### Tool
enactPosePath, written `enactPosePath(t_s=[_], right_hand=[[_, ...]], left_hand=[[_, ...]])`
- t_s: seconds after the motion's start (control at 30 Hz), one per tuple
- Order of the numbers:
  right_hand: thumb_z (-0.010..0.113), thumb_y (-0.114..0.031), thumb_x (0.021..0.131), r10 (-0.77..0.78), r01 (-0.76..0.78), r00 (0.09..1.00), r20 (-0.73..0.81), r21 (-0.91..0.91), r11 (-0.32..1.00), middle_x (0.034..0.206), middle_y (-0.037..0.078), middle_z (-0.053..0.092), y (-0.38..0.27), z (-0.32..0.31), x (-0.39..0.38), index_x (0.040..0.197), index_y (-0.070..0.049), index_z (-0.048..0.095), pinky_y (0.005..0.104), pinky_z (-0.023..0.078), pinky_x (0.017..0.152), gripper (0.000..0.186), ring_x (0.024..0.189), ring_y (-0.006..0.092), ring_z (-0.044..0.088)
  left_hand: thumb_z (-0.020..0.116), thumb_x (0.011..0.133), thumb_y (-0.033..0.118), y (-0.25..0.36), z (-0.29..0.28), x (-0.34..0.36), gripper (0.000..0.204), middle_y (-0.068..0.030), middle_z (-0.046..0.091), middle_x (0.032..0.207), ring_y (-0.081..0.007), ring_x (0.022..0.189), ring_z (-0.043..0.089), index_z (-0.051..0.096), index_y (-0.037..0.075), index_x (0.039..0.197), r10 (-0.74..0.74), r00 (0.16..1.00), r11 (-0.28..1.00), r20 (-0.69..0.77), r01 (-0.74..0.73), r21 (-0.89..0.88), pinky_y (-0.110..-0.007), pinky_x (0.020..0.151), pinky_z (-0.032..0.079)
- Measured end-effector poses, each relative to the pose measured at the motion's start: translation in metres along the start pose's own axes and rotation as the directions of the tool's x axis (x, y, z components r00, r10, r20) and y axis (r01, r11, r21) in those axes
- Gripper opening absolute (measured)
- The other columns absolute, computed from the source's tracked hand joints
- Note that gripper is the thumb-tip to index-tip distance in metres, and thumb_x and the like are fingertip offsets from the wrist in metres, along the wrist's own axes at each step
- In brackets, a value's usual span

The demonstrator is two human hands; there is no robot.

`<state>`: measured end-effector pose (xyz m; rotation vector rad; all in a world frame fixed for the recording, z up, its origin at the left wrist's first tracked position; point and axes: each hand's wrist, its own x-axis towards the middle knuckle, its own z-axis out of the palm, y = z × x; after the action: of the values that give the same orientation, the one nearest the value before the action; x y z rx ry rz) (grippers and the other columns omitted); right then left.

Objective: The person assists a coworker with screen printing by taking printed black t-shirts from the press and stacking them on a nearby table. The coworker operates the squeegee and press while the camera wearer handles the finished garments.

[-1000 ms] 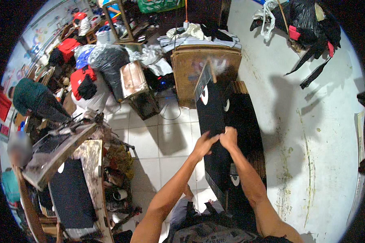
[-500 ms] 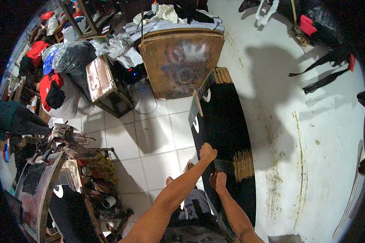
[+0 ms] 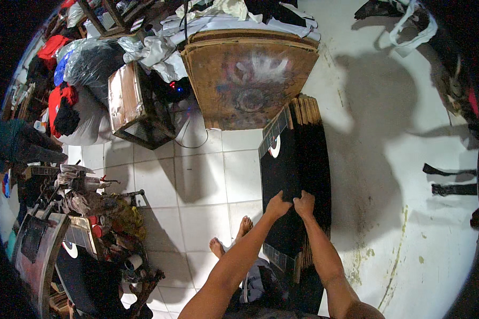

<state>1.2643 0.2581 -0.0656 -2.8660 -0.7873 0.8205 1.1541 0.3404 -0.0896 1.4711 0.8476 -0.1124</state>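
A long row of upright boards [image 3: 315, 159] wrapped in black cloth leans along the wall on my right, with bare wooden ends showing. The nearest black cloth-covered board [image 3: 277, 178] faces left and carries a white round print [image 3: 274, 147] near its far end. My left hand [image 3: 278, 206] is closed at that board's top edge, its thumb pointing toward the other hand. Just beside it, my right hand [image 3: 304, 204] is also closed on the black cloth at the top edge. The fingertips of both hands are partly hidden.
Large brown boards [image 3: 250, 90] stand at the far end of the row. A wooden box [image 3: 135, 106] and plastic bags [image 3: 96, 66] lie far left. At the lower left is a cluttered rack with a framed screen [image 3: 42, 260]. The white wall [image 3: 367, 223] rises close on the right.
My right hand has moved forward and up, level with my left. The front board, earlier offset from the row, now lines up with it. The view has shifted slightly.
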Motion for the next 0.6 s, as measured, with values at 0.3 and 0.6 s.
enactPosePath(t_s=[0.3,0.6], right_hand=[[0.055,-0.017,0.074,0.033,-0.033,0.999,-0.040,-0.003,0.999,0.099,0.025,0.055,0.004,0.028,0.063,0.107,0.005,0.050,0.0458,0.039,0.084,0.040,0.094,0.0386,0.052],[0.060,-0.016,0.070,0.025,-0.032,0.987,-0.159,-0.045,0.998,0.082,0.021,0.059,0.010,0.046,0.065,0.087,0.000,0.055,0.0445,0.045,0.072,0.023,0.080,0.0349,0.057]], left_hand=[[0.058,0.072,0.021,-0.128,-0.018,-0.022,0.065,-0.0221,0.057,0.100,-0.0273,0.090,0.055,0.033,-0.009,0.123,-0.252,0.965,0.967,-0.077,0.248,-0.058,-0.032,0.078,0.044],[0.051,0.079,0.010,-0.285,-0.020,-0.085,0.055,-0.0185,0.062,0.091,-0.0188,0.068,0.060,0.027,-0.013,0.123,-0.231,0.971,0.950,-0.059,0.238,0.203,-0.025,0.059,0.049]])
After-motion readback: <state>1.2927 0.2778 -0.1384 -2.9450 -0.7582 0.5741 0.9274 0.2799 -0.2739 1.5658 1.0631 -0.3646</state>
